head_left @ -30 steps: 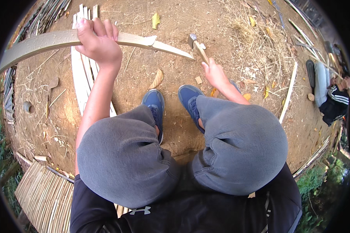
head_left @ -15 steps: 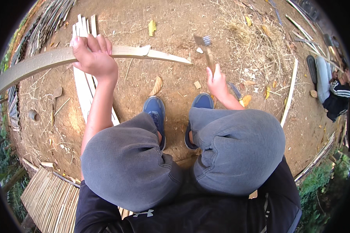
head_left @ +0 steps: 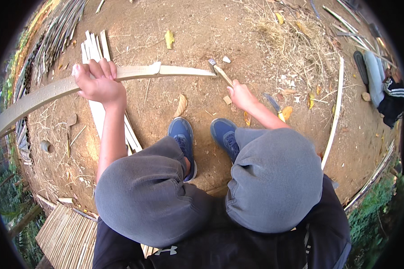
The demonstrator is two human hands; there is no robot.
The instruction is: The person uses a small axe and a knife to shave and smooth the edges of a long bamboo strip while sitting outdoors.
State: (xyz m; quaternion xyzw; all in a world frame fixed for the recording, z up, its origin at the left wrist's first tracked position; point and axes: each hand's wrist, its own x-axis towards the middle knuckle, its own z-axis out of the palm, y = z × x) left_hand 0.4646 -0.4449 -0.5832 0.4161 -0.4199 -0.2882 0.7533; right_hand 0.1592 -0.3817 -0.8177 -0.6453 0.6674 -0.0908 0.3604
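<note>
My left hand [head_left: 99,83] is closed around a long pale bamboo strip [head_left: 36,99], which runs from the left edge across the upper middle. Beyond my fist the strip has a raised, cut notch and narrows to a thin tip on the right. In my right hand [head_left: 243,95] is a hammer-like tool [head_left: 223,76], gripped by its wooden handle. Its small metal head lies at the strip's tip; whether they touch I cannot tell. On the ground beside my right forearm lies a knife [head_left: 272,103] with a yellowish handle.
Flat pale slats [head_left: 96,114] lie beneath my left forearm. Thin sticks [head_left: 58,33] are piled at the upper left. Dry straw [head_left: 296,45] and chips litter the upper right. A long pale strip [head_left: 335,114] and dark clothing [head_left: 393,107] lie at the right. My shoes [head_left: 182,134] stand below the tool.
My right hand has moved left, swinging the tool's head left and down to the strip's tip. My left hand and the strip have shifted slightly left and down in the picture.
</note>
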